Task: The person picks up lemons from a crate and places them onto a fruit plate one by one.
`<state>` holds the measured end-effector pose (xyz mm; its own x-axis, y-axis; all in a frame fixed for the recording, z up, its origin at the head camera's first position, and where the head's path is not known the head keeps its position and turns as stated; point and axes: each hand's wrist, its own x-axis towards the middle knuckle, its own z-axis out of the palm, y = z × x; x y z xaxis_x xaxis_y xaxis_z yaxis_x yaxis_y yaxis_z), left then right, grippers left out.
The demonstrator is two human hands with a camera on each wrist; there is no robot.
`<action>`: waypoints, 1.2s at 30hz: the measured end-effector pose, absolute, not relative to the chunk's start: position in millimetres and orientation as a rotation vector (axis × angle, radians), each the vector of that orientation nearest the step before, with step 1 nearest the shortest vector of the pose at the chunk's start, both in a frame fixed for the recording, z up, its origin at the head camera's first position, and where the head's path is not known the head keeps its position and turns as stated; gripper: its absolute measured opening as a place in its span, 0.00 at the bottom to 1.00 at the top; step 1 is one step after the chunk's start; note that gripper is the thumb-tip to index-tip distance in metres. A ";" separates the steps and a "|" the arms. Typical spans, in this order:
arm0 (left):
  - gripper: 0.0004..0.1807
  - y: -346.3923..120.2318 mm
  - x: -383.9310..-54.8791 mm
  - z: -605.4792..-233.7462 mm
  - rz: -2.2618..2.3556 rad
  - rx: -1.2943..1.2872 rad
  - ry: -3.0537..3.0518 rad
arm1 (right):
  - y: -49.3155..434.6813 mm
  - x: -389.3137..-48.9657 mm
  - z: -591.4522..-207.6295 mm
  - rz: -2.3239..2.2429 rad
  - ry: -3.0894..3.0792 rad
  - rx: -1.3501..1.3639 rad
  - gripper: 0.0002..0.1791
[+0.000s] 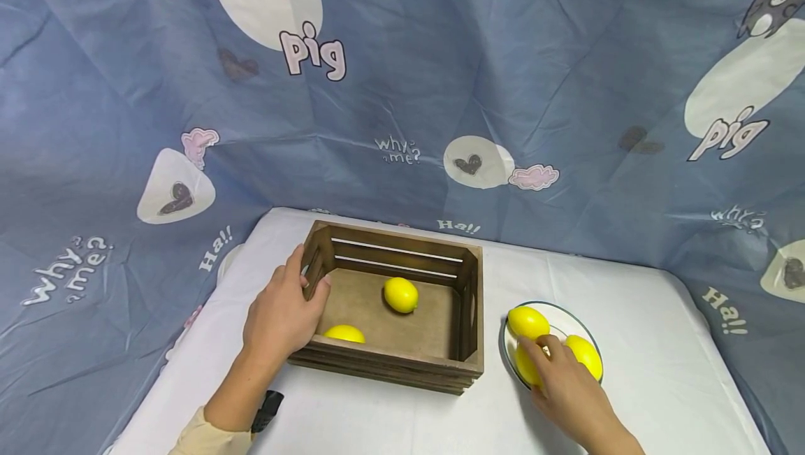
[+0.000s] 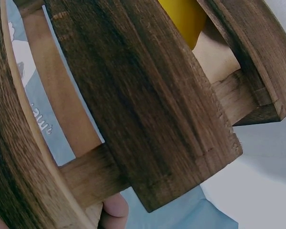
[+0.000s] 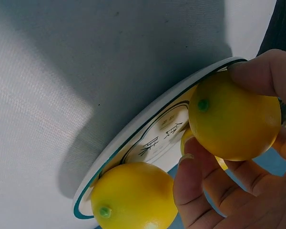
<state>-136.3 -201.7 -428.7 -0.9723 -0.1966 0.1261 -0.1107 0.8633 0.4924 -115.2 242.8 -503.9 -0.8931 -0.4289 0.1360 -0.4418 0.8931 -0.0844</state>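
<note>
A brown slatted wooden crate [image 1: 402, 365] stands on the white cloth. My left hand [image 1: 283, 315] grips its left end wall, thumb over the rim on the inner side. Two yellow lemons lie inside: one lemon [image 1: 401, 295] towards the back, another lemon [image 1: 344, 333] partly hidden by the front wall. To the right, my right hand [image 1: 569, 388] holds a lemon [image 3: 236, 117] between thumb and fingers over a white plate [image 3: 164, 152] with a green rim. On that plate are a lemon [image 1: 528, 322] at the back left and another lemon [image 1: 585, 356] at the right.
White cloth [image 1: 421, 420] covers the table. Behind it and down the sides hangs a blue printed curtain [image 1: 402, 91]. A dark band [image 1: 267, 411] sits at my left wrist, beside the beige sleeve [image 1: 207, 435]. The plate stands a short gap right of the crate.
</note>
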 end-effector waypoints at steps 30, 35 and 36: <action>0.40 -201.8 -136.2 -431.5 -0.749 0.225 -2.844 | 240.5 -112.3 -502.9 0.186 -3.043 0.546 0.44; 0.40 -202.1 -135.8 -430.5 -0.754 0.224 -2.842 | 240.5 -113.0 -503.5 0.197 -3.039 0.551 0.44; 0.40 -202.3 -135.8 -430.4 -0.755 0.223 -2.841 | 240.6 -113.0 -503.7 0.197 -3.038 0.552 0.44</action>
